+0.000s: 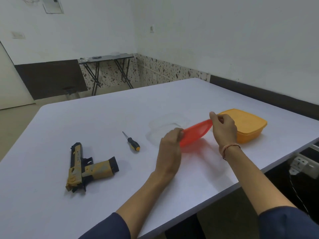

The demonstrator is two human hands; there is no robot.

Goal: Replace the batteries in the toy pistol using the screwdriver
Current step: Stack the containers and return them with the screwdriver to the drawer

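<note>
Both my forearms reach up from the bottom of the frame toward right of centre, bare below dark blue sleeves. My left hand (170,145) curls its fingers round the near end of a red lid (196,133). My right hand (224,128), wrist bent and wearing a thread band, pinches the far end between thumb and fingers. The lid hangs tilted above the table (103,118). The pistol (86,168) lies on its side at lower left. The screwdriver (132,142) lies between it and my left hand, untouched by my 2 hands. An orange box (248,125) sits just behind my right hand.
</note>
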